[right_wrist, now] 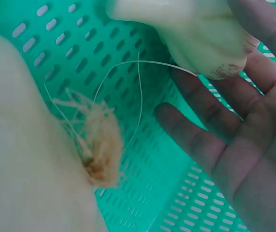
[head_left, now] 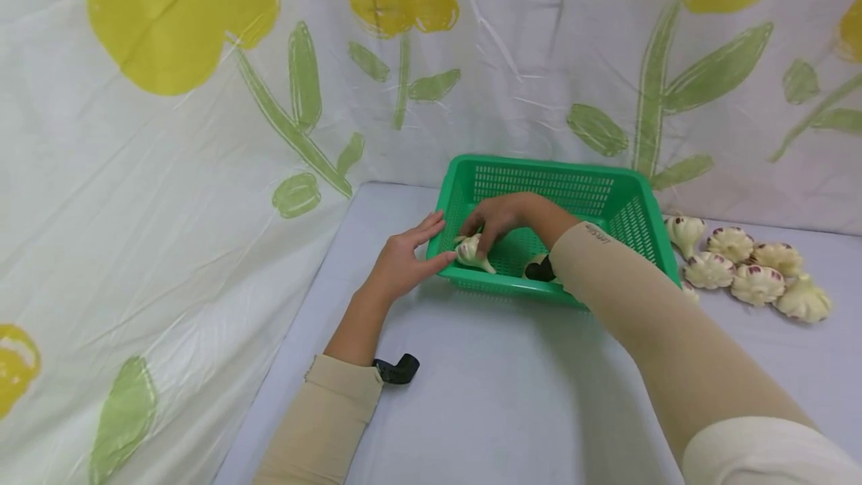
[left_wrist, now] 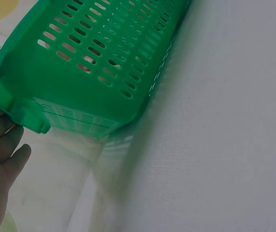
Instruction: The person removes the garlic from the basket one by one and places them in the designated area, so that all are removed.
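My right hand [head_left: 501, 217] reaches into the green basket [head_left: 552, 165] and pinches a garlic bulb [head_left: 474, 251] at its left front corner. The bulb's stem points toward the front right. In the right wrist view, that bulb [right_wrist: 200, 41] lies between the thumb and the fingers. Another bulb [right_wrist: 32, 145], with tan roots, fills the left of that view; in the head view the right wrist partly hides it. My left hand [head_left: 404, 260] rests at the basket's left front corner, thumb by the front rim and fingers extended along the left side.
Several garlic bulbs [head_left: 757, 284] with purple marks lie on the pale tabletop [head_left: 485, 395] right of the basket. A flowered plastic sheet [head_left: 471, 81] hangs behind and to the left. A black wrist camera [head_left: 397, 370] sits on my left wrist.
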`<state>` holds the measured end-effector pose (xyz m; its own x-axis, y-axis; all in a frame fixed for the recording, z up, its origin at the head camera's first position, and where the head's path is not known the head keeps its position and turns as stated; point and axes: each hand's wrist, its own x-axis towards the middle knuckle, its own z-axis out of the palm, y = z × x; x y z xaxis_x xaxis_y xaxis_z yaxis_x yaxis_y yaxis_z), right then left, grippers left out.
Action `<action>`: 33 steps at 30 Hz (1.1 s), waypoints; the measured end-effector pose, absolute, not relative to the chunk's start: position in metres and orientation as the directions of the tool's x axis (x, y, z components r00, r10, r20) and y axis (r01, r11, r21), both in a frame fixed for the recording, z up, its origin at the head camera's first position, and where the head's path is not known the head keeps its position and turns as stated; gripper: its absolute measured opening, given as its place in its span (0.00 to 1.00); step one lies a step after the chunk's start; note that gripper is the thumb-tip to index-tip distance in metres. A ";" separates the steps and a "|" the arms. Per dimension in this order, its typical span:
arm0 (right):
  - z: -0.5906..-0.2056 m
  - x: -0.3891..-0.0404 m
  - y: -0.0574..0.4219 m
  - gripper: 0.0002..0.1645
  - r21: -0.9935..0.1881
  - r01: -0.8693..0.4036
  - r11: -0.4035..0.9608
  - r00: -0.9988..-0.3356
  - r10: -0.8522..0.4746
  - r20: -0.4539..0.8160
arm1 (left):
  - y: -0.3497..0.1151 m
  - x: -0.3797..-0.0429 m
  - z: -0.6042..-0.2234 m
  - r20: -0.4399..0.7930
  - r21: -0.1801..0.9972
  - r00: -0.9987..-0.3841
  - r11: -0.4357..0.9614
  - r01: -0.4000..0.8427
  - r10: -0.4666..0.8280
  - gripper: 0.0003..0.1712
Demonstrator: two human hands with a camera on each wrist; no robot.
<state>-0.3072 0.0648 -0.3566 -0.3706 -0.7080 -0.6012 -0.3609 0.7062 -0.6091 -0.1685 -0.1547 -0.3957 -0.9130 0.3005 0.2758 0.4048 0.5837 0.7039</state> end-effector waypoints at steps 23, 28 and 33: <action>-0.347 -0.305 0.067 0.34 -0.634 -0.369 0.679 -0.403 -0.732 -0.549 | -0.152 -0.166 -0.393 0.285 0.726 -0.910 0.553 0.410 0.301 0.38; -0.341 -0.304 0.071 0.35 -0.646 -0.336 0.685 -0.421 -0.723 -0.548 | -0.151 -0.165 -0.389 0.262 0.719 -0.915 0.570 0.398 0.308 0.39; -0.335 -0.303 0.079 0.36 -0.670 -0.323 0.668 -0.443 -0.732 -0.517 | -0.154 -0.169 -0.390 0.276 0.704 -0.915 0.585 0.401 0.295 0.37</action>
